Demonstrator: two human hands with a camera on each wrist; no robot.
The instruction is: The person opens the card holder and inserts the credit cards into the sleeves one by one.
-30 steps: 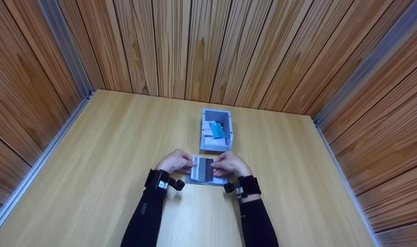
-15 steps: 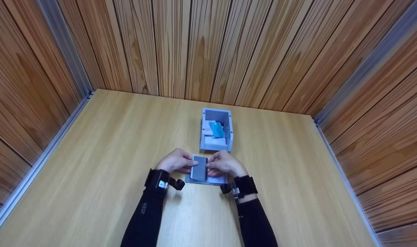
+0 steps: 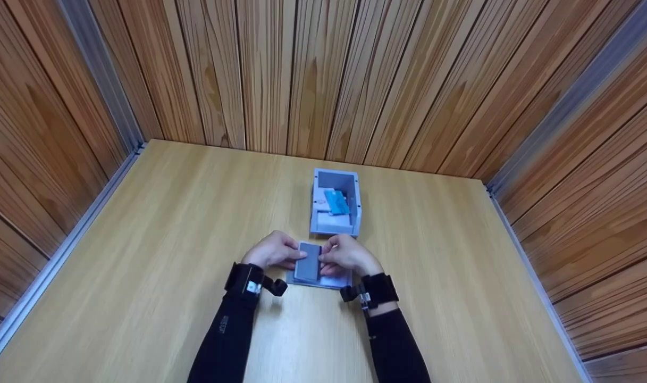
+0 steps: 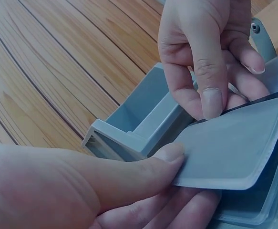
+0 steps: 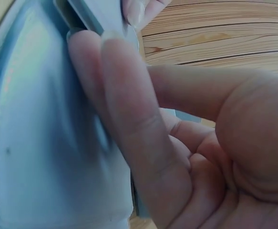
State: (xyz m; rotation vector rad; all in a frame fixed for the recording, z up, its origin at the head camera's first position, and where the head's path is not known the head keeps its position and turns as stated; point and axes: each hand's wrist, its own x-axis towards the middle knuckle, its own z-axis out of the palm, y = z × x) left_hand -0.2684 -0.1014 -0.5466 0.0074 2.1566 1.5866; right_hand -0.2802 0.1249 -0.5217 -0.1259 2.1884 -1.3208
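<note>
A card holder [image 3: 337,282] lies open on the table in front of the person, with clear sleeve pages. The left hand [image 3: 274,250] pinches the left edge of a frosted sleeve [image 4: 224,148], thumb on top and fingers beneath. Inside that sleeve is a card [image 4: 255,103], of which a thin dark strip shows at the sleeve's mouth. The right hand [image 3: 350,254] holds the card's exposed edge, its thumb against the dark strip and fingers behind, over the right-hand page. In the right wrist view the fingers [image 5: 129,90] reach up to the sleeve's edge, and the pale page [image 5: 43,143] lies beside them.
Just beyond the hands stands a grey open bin [image 3: 336,230]. It holds a blue card [image 3: 336,202] and some white cards [image 3: 334,218]. Wood-plank walls [image 3: 323,80] enclose the table's back and sides.
The right hand has moved left, and the card has slid into the sleeve, so its broad dark stripe is now just a thin strip. The left hand has stayed in place.
</note>
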